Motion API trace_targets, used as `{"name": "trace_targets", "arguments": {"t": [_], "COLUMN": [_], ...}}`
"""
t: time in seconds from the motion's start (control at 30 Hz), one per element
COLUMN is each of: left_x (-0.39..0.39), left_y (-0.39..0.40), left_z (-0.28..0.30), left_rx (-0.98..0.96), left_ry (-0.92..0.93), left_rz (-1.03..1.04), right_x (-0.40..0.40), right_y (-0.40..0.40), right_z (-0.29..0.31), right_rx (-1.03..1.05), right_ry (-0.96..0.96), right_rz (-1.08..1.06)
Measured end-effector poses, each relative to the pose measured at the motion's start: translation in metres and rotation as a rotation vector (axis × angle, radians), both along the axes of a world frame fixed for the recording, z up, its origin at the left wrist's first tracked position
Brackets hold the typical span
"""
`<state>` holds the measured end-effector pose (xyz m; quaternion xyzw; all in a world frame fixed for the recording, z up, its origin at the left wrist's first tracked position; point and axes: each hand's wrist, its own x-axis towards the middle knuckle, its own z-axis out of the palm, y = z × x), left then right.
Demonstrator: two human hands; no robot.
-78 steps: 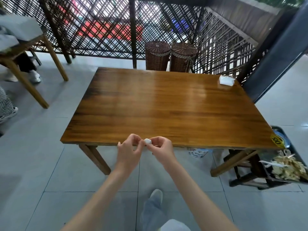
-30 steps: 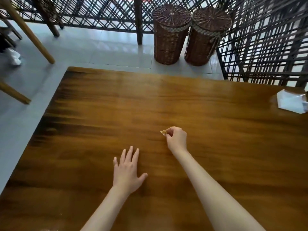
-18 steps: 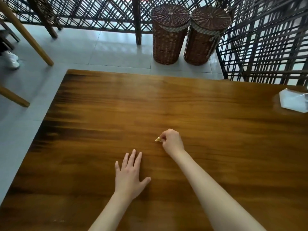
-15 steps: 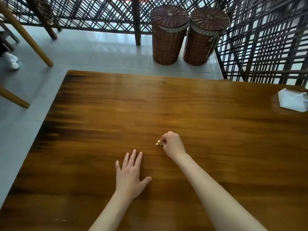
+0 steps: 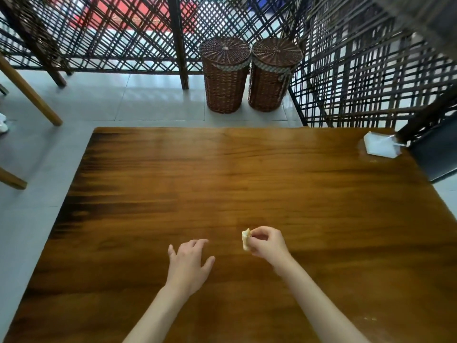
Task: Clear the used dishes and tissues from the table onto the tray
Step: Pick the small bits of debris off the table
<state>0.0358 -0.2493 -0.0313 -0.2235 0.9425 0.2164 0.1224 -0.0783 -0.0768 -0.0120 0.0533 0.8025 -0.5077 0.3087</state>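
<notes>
My right hand (image 5: pixel 267 245) pinches a small, yellowish crumpled tissue scrap (image 5: pixel 246 239) just above the middle of the wooden table (image 5: pixel 222 184). My left hand (image 5: pixel 189 264) hovers or rests beside it to the left, fingers spread and holding nothing. A white tissue packet (image 5: pixel 380 145) lies at the table's far right corner. No tray and no dishes are in view.
Two lidded wicker baskets (image 5: pixel 249 75) stand on the tiled floor beyond the table's far edge. A dark lattice screen (image 5: pixel 358 70) runs behind and to the right. Wooden legs of another table (image 5: pixel 29 95) are at the far left. A dark panel (image 5: pixel 435 154) stands past the right corner.
My right hand has drawn back toward me with the tissue scrap and lifted it off the wood. My left hand's fingers have lifted and curled slightly. The view has pulled back.
</notes>
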Motion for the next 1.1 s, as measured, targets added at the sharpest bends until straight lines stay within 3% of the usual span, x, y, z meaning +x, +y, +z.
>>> {"name": "trace_targets", "arguments": {"t": [0.27, 0.53, 0.8, 1.1], "left_x": [0.032, 0.014, -0.034, -0.073], "left_y": [0.027, 0.095, 0.249, 0.456], "left_z": [0.035, 0.057, 0.07, 0.07], "left_rx": [0.208, 0.23, 0.204, 0.229], "left_ry": [0.146, 0.246, 0.264, 0.277], "left_rz": [-0.097, -0.263, -0.412, -0.427], "right_x": [0.063, 0.088, 0.075, 0.044], "right_y": [0.073, 0.172, 0.321, 0.523], "right_z": [0.045, 0.07, 0.085, 0.085], "right_rx": [-0.082, -0.043, 0.022, 0.088], "right_ry": [0.009, 0.116, 0.218, 0.247], "right_rz": [-0.315, -0.483, -0.544, -0.53]}}
